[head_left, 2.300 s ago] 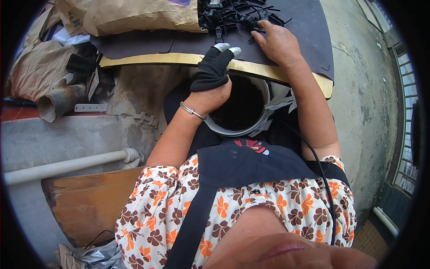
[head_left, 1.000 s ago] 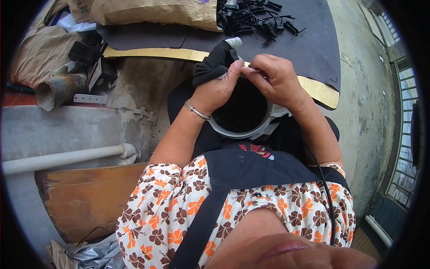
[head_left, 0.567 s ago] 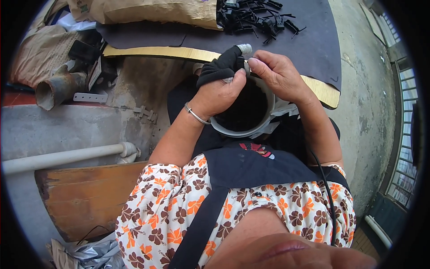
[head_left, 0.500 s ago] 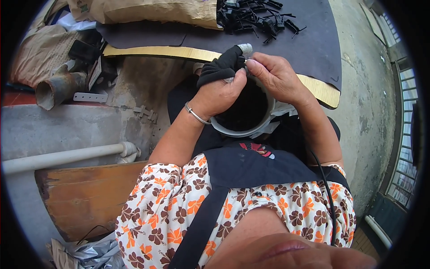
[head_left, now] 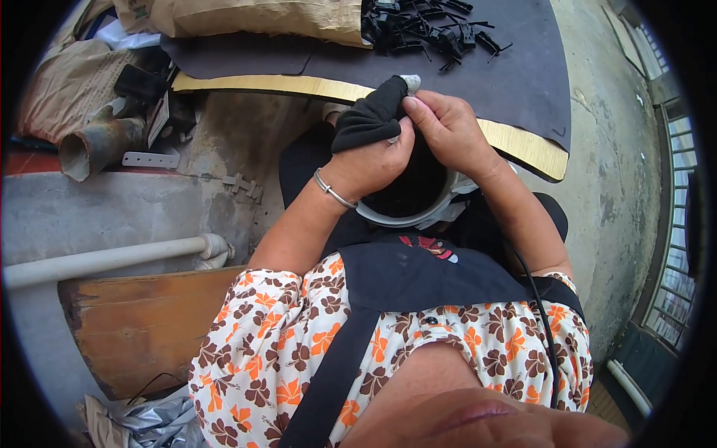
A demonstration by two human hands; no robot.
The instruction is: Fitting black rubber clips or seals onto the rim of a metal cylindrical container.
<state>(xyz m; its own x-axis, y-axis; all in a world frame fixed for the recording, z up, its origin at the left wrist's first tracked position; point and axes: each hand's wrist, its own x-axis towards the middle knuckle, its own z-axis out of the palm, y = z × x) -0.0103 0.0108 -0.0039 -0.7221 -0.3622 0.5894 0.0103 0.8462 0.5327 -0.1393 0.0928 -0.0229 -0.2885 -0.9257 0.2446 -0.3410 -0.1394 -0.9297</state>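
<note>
Over the bucket, my left hand (head_left: 377, 153) is closed, its fingers covered by a black cloth (head_left: 364, 121) and its thumb bare. A whitish wrap (head_left: 410, 82) caps one fingertip at the far end. My right hand (head_left: 449, 133), bare, pinches with thumb and forefinger against the left fingertips. Whatever lies between the two hands is hidden by the fingers. Below them a round bucket (head_left: 399, 221) with a pale rim stands between my knees; its inside looks dark. Ahead on the table (head_left: 515, 89) lies a heap of small black plastic parts (head_left: 452, 37).
A brown paper bag (head_left: 261, 16) lies beside the heap. The table's pale edge (head_left: 526, 145) curves close in front of my hands. To the left are a rusty pipe fitting (head_left: 86, 153), a white pipe (head_left: 112, 261) and a wooden board (head_left: 149, 321).
My hands have shifted slightly and the right fingers have come tighter against the left ones. A small dark piece glimpsed between them earlier is now covered.
</note>
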